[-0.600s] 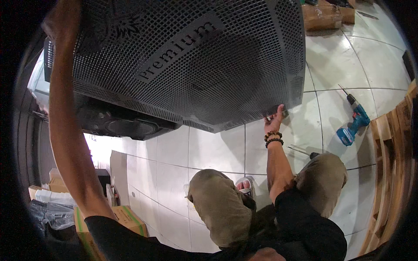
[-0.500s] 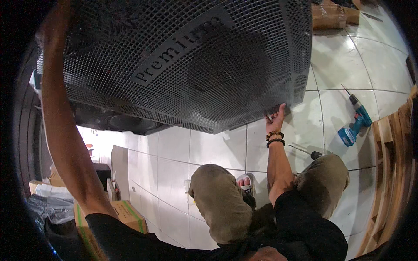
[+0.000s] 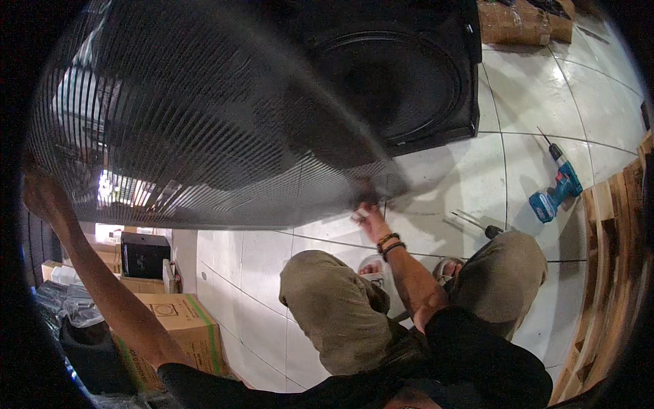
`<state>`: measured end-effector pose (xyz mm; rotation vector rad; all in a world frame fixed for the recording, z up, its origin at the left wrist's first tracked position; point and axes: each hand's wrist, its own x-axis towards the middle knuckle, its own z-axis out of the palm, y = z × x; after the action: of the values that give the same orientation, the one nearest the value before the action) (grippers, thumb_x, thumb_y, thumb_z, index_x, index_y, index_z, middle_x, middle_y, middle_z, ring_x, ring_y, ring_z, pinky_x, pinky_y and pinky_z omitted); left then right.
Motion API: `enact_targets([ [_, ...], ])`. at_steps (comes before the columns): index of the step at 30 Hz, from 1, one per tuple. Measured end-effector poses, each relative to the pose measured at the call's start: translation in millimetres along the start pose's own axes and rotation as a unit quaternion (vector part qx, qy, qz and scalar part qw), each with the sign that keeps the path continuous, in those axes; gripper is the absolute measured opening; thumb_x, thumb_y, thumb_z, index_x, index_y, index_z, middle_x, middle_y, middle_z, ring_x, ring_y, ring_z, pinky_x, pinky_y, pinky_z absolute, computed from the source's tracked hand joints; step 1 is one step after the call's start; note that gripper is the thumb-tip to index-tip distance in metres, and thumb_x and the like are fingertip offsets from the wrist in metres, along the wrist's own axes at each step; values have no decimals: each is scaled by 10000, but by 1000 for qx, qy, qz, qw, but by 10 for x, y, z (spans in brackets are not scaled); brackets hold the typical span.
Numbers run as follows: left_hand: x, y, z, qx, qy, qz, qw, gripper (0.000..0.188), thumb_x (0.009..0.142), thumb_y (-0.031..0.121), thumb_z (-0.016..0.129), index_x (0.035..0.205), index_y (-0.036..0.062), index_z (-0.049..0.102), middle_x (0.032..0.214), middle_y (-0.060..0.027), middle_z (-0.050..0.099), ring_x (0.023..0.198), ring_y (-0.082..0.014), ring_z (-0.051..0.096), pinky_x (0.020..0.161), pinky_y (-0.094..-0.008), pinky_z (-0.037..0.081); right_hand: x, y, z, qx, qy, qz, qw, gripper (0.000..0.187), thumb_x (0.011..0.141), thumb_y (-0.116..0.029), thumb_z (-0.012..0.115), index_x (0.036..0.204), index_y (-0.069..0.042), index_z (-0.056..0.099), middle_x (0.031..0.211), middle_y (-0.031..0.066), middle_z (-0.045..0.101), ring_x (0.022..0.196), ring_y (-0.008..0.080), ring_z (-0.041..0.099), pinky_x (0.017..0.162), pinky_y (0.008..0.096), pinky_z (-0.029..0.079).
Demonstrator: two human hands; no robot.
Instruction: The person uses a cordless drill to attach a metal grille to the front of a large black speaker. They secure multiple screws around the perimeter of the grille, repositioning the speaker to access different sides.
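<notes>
A large black perforated speaker grille (image 3: 225, 136) hangs tilted across the upper left, blurred by motion. At its left edge, my left hand (image 3: 44, 194) grips the rim, its fingers partly lost in the dark. My right hand (image 3: 368, 217), with beaded bracelets at the wrist, has its fingers curled on the grille's lower right corner. Behind the grille stands the black speaker cabinet (image 3: 436, 129), its big round woofer cone (image 3: 388, 75) uncovered on the right. The rest of the cabinet is hidden by the grille.
On the white tiled floor (image 3: 443, 177) to the right lie a teal cordless drill (image 3: 564, 184) and a screwdriver (image 3: 492, 231). A wooden pallet (image 3: 606, 273) borders the right side. Cardboard boxes (image 3: 194, 327) and a small black box (image 3: 145, 255) stand at left; a wrapped carton (image 3: 514, 24) lies far right.
The grille has come away from the cabinet and swung left and toward me, baring the woofer. Both hands have moved with it, the left one down and the right one leftward.
</notes>
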<state>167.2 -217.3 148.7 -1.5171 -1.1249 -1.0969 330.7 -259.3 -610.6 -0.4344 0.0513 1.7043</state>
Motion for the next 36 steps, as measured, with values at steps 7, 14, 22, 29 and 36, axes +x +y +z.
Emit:
enact_targets([
  [7,-646,-1594,6,143,-35,-14,989,440,900,312,600,1286,120,512,872,-127,700,702,-269,664,598,-347,508,-559,282,705,-496,-133,344,786,1029,735,-767,544,1404,-15,330,1459,235,296,1258,402,438,958,513,450],
  [14,-1268,-2991,624,282,38,242,928,458,885,83,602,1322,205,543,743,-36,662,562,-154,562,474,-318,428,-57,-51,743,-742,-176,325,559,595,838,-492,597,1192,-14,574,1107,152,607,928,280,629,653,388,564],
  [22,-1482,-2883,1669,-46,124,-7,991,462,907,348,631,577,25,634,427,8,375,422,-85,309,384,-310,242,131,-190,471,-709,-78,126,690,759,802,-457,715,1319,5,406,951,140,673,699,173,615,586,324,506],
  [29,-1574,-2858,2299,-95,63,-230,967,601,900,453,608,561,-43,607,457,-152,362,453,-109,357,457,-383,325,167,-281,-64,-805,-136,-51,575,401,874,-221,587,1218,-33,501,979,188,657,945,311,638,823,397,493],
  [36,-1521,-2778,2867,-137,24,-137,981,480,911,408,589,743,-39,636,675,-197,574,680,-281,547,658,-395,430,7,-240,29,-761,-56,23,646,468,864,-269,597,1252,-31,490,1021,188,658,979,287,635,824,381,494],
])
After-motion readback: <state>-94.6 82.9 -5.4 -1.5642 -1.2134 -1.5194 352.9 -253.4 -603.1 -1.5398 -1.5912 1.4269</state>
